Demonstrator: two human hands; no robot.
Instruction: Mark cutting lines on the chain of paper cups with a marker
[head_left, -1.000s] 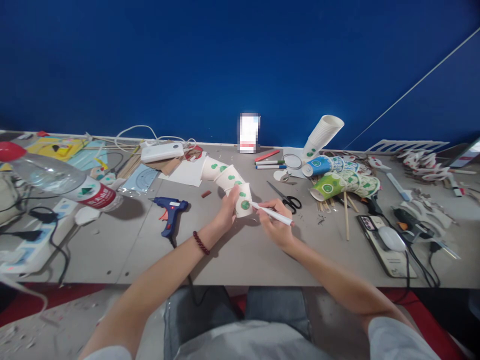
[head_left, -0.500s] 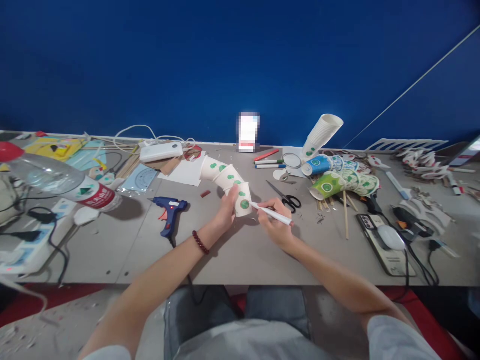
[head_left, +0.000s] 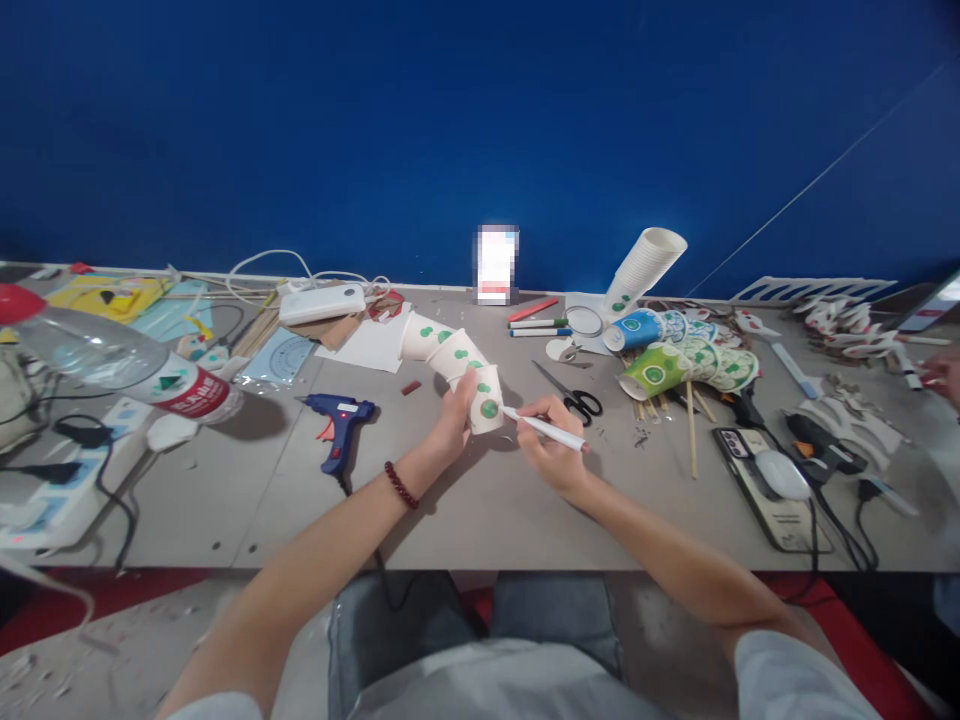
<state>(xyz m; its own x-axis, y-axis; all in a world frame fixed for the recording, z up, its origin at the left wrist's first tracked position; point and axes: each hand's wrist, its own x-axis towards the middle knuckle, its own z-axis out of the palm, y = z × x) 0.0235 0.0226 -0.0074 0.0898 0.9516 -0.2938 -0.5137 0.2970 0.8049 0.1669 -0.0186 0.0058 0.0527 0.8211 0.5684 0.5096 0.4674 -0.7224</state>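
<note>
A curved chain of white paper cups (head_left: 455, 354) with green marks is gripped near its lower end by my left hand (head_left: 452, 415). Its thumb lies over the cup nearest me. My right hand (head_left: 553, 447) pinches a white marker (head_left: 551, 432), its tip at the side of that lowest cup, beside a round green spot. Whether the tip touches the cup I cannot tell. Black-handled scissors (head_left: 581, 402) lie just beyond my right hand. To the left of my left hand rests a blue glue gun (head_left: 341, 425), and a small red piece (head_left: 411, 387) lies near the cups.
A tilted stack of paper cups (head_left: 646, 265) stands at the back, near blue and green cup chains (head_left: 660, 370). Several markers (head_left: 538, 327) lie behind the scissors. A water bottle (head_left: 127, 360) and power strip (head_left: 71, 480) are left; a phone (head_left: 772, 490) is right. Another person's hand (head_left: 941, 375) shows far right.
Another person's hand has come into view at the far right edge. My hands, the cups and the marker have hardly moved.
</note>
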